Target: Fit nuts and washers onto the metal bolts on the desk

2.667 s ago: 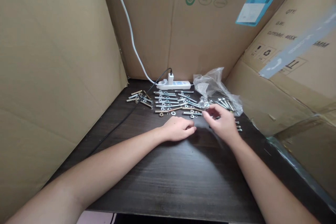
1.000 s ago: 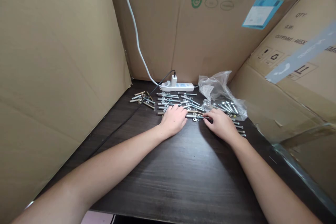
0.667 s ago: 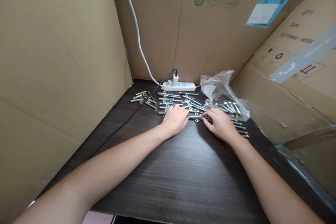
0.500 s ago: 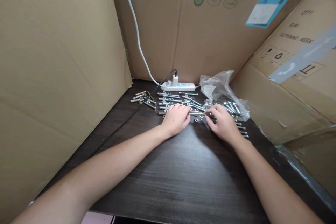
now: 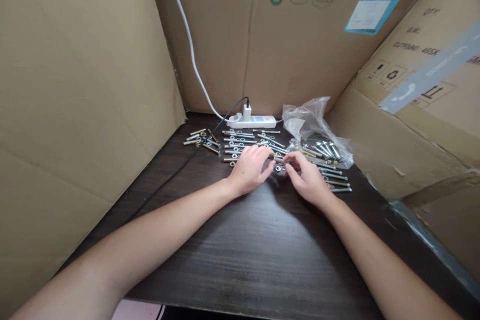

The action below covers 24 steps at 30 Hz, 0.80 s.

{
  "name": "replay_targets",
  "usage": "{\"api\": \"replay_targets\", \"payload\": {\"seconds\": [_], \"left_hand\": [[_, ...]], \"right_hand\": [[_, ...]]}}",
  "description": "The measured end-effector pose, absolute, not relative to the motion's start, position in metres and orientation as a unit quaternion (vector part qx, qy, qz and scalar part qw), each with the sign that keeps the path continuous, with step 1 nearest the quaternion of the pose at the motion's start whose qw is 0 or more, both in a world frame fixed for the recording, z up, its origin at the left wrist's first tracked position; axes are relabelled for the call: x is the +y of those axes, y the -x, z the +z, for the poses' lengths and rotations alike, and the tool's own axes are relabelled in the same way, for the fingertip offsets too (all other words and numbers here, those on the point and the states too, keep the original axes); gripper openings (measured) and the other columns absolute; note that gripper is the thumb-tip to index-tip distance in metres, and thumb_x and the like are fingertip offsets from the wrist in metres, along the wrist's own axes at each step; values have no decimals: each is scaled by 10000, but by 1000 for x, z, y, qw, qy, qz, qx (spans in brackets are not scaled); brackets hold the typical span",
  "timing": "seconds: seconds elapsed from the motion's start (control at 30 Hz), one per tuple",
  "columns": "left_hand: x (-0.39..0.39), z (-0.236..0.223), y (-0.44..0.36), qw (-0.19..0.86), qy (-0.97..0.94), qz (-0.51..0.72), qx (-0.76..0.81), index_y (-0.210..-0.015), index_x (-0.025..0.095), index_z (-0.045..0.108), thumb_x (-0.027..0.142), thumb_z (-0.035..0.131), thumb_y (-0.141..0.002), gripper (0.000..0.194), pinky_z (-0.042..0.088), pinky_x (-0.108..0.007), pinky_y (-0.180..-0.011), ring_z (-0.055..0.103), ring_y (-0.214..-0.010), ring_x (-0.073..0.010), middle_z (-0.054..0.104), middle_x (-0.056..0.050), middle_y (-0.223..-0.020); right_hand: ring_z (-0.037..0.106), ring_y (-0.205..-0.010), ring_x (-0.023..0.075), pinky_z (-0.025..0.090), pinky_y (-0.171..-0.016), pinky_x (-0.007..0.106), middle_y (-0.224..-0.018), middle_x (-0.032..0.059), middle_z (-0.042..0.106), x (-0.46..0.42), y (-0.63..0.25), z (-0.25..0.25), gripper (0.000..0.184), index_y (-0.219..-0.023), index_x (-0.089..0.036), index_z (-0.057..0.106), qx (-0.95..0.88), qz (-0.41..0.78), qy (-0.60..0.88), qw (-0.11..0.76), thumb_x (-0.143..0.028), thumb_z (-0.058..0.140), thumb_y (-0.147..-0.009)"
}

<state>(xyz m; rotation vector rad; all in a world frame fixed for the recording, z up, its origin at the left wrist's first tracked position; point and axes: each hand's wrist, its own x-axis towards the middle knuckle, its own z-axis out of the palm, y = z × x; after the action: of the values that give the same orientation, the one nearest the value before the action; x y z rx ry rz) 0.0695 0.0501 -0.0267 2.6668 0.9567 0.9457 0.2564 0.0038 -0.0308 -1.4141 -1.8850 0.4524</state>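
My left hand point(image 5: 250, 171) is curled at the left end of a slim metal bolt point(image 5: 279, 159), with thumb and forefinger bent around that end. From the other side, my right hand point(image 5: 308, 178) pinches the bolt between its thumb and fingers. Small ring washers point(image 5: 278, 168) lie on the table just below the bolt, between the hands. A faint blurred streak shows under my left thumb; I cannot make out what it is. Behind my left hand are rows of bolts with nuts and washers point(image 5: 239, 140). Several long bolts point(image 5: 337, 177) lie beside my right hand.
Metal sleeves point(image 5: 198, 132) lie in a loose group at the left. A white power strip point(image 5: 258, 121) with a plugged-in charger stands behind, its black cable point(image 5: 170, 180) crossing the table. A clear plastic bag point(image 5: 309, 117) lies back right. Cardboard boxes point(image 5: 213, 50) wall three sides.
Both hands have come slightly closer together, and less of the bolt shows between them. The left thumb has spread a little. The whole view has shifted slightly.
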Motion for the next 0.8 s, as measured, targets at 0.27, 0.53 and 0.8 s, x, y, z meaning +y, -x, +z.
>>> {"api": "replay_targets", "payload": {"seconds": [0.27,0.53,0.8], "left_hand": [[53,-30,-69,148,-892,318,286,-982,182,559,296,420,-930,187,389,-311,-782,523,-841,-181,589,-29,-852],[57,-38,-71,291,-829,397,265,-959,187,496,308,390,-947,161,410,-268,-717,532,-748,-136,578,0,-853],[61,-38,-70,233,-817,445,284,-847,184,459,292,436,-922,133,389,-269,-694,451,-740,-139,481,-9,-810]], "right_hand": [[622,-677,158,509,-688,313,-914,44,632,-4,-240,-32,184,-1056,-210,511,-706,238,518,419,-244,495,-876],[620,-649,158,510,-673,324,-868,38,626,-3,-238,-35,187,-1073,-217,518,-695,269,495,447,-294,487,-905],[624,-669,153,506,-693,318,-937,53,642,-1,-247,-32,194,-1073,-205,549,-708,215,509,439,-263,463,-909]]}}
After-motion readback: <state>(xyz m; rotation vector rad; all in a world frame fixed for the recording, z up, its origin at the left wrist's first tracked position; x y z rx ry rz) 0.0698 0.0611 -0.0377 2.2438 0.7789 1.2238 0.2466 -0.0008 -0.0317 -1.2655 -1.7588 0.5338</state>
